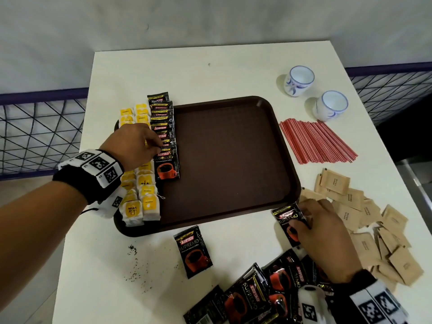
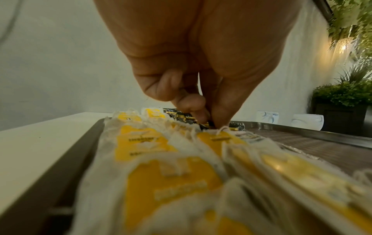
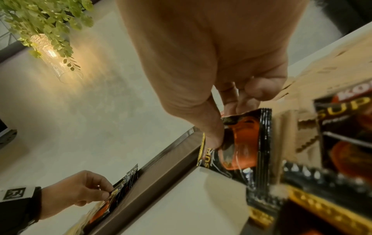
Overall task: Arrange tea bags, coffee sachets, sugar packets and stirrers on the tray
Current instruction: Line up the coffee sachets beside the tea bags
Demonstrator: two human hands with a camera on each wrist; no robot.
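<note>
A brown tray (image 1: 229,160) lies mid-table. Two columns of yellow tea bags (image 1: 140,199) fill its left side, with an overlapping column of black coffee sachets (image 1: 163,122) beside them. My left hand (image 1: 159,149) pinches the top edge of the nearest sachet in that column (image 1: 167,164); the left wrist view shows the fingertips (image 2: 219,117) down among the packets. My right hand (image 1: 300,222) grips another coffee sachet (image 1: 286,218) by the tray's near right corner, thumb (image 3: 213,136) on its face. Red stirrers (image 1: 318,141) and tan sugar packets (image 1: 374,230) lie on the table to the right.
A single sachet (image 1: 192,252) lies in front of the tray, and a pile of sachets (image 1: 257,293) sits at the near edge. Two white cups (image 1: 299,80) stand at the back right. Dark crumbs (image 1: 133,251) speckle the near left. The table ends just left of the tray.
</note>
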